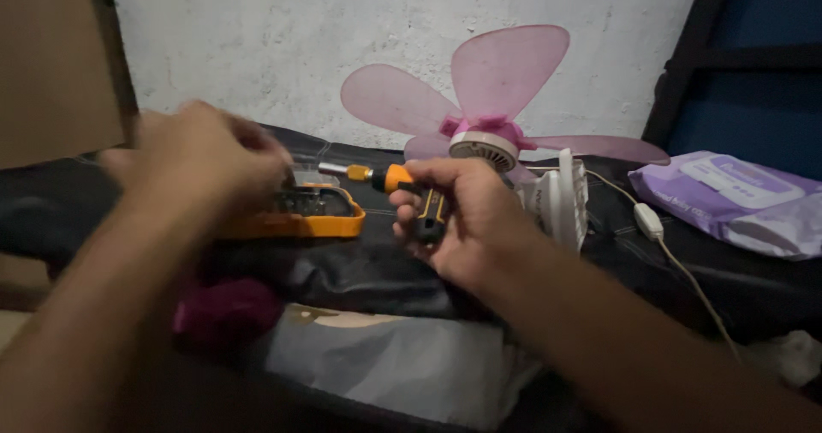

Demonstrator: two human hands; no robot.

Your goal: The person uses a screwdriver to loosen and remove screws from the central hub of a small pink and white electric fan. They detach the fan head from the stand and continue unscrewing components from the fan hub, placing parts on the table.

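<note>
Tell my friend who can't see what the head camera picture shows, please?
A person's right hand grips an orange-and-black screwdriver, while the left hand reaches into an orange bit case on a dark cloth. Behind them lie a pink-bladed fan and a purple wipes pack.

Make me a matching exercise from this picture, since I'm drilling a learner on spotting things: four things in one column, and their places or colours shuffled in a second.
Things:
1. screwdriver
2. bit case
3. fan blades
4. wipes pack

Descriptions:
A. pale purple, far right
B. orange tray under the left hand
C. translucent pink, against the white wall
D. gripped in the right hand

Pairs: 1-D, 2-B, 3-C, 4-A
</note>
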